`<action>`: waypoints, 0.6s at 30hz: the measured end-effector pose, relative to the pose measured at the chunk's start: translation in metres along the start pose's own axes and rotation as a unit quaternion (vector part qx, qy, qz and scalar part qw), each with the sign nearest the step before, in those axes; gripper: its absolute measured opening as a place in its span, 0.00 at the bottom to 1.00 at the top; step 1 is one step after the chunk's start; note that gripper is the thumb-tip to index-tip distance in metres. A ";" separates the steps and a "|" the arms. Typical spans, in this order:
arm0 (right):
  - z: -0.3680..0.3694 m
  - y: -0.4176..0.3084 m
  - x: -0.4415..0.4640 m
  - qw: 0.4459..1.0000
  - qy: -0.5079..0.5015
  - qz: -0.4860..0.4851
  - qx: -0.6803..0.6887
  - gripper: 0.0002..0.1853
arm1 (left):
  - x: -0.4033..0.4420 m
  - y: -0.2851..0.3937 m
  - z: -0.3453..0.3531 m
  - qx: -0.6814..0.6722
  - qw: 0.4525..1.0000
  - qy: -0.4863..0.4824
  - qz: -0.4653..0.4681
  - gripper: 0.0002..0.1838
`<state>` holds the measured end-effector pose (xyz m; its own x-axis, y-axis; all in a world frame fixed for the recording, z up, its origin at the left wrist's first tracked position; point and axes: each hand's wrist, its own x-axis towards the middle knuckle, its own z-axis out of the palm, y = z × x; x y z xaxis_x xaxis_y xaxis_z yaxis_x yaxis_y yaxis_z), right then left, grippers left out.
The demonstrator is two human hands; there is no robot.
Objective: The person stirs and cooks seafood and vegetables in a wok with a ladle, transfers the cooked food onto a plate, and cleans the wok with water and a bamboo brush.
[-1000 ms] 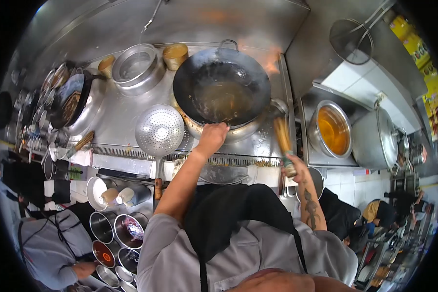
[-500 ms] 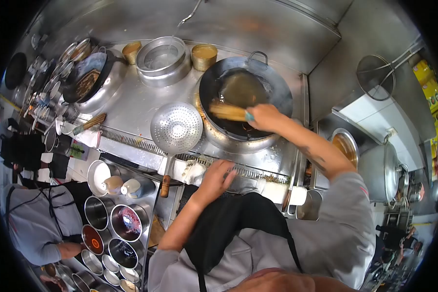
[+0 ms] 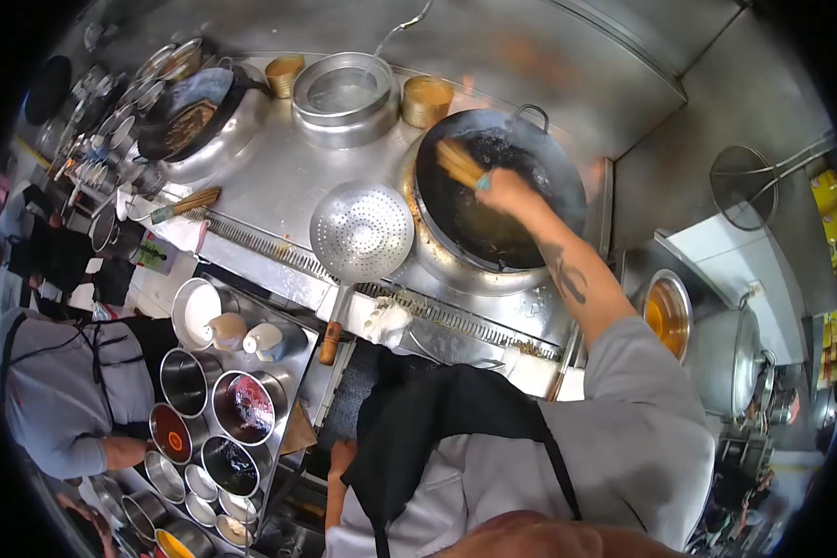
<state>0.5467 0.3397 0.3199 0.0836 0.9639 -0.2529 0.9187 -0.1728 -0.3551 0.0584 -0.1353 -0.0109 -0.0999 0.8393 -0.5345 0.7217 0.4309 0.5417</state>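
Note:
My right hand [image 3: 510,192] is closed round a bamboo wok brush [image 3: 458,162] with a blue-green band. The brush bristles are against the upper left inner wall of a dark wok [image 3: 560,191], which sits over the burner. A little murky liquid shows low in the wok, partly hidden by my hand and forearm. My left hand [image 3: 343,456] hangs low beside my black apron [image 3: 418,400], away from the stove; its fingers are not clear enough to read. Left of the wok, a perforated skimmer [image 3: 361,232] rests with its wooden handle over the stove's front edge.
A water-filled metal pot [image 3: 344,93] stands between two tins [image 3: 428,100] at the back. Another wok [image 3: 195,121] and a second brush [image 3: 186,205] lie to the left. Metal sauce pots [image 3: 249,407] fill the side table, with a co-worker [image 3: 74,391] beyond it.
My right hand has swept the brush up the wok's left wall, and the liquid has shifted lower. My left hand has dropped from the stove edge to my side. The view has turned slightly.

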 end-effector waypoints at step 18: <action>-0.046 0.126 -0.090 0.964 -0.003 0.040 -0.262 0.14 | 0.043 -0.018 -0.027 -0.188 0.975 -0.080 -0.086 0.14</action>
<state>0.6729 0.2399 0.3389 0.1606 0.9505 -0.2659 0.9787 -0.1184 0.1678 0.0228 -0.0982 -0.0263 -0.0683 0.6941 -0.7166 0.3979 0.6776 0.6184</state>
